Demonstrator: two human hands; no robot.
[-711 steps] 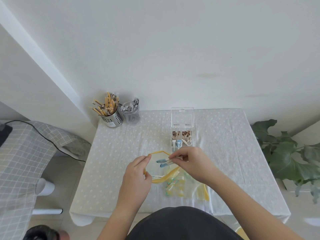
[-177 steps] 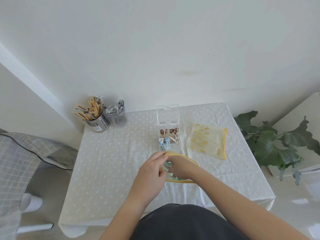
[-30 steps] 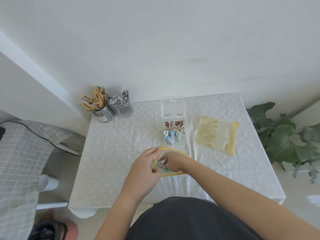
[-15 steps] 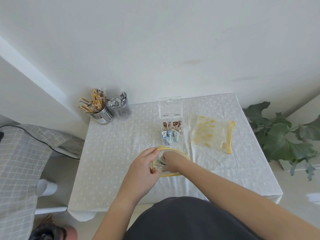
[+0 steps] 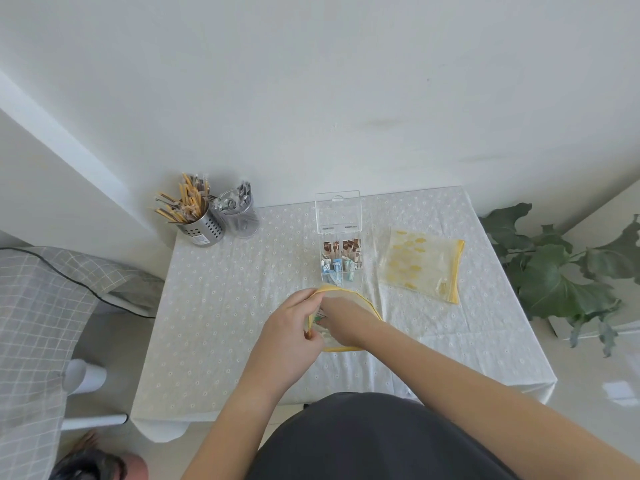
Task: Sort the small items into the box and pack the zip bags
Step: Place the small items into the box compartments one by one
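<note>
A yellow-rimmed clear zip bag (image 5: pixel 360 299) lies open at the table's near middle. My left hand (image 5: pixel 294 327) pinches its rim at the left side and holds the mouth wide. My right hand (image 5: pixel 341 322) is reached down inside the bag among small green and white packets (image 5: pixel 318 316); its fingertips are hidden, so what they hold does not show. Just beyond stands the clear compartment box (image 5: pixel 341 261) with its lid up, holding brown and blue packets. A second zip bag (image 5: pixel 420 266) with yellow print lies flat to the right.
A perforated steel cup of wrapped sticks (image 5: pixel 194 216) and a clear cup of grey sachets (image 5: pixel 239 213) stand at the table's (image 5: pixel 225 306) far left corner. A leafy plant (image 5: pixel 561 271) is off the right edge. A checked cloth surface (image 5: pixel 38 306) lies to the left.
My right hand has stayed inside the bag, shifting slightly among the packets. My left hand keeps its hold on the rim. The box and the second bag have not moved.
</note>
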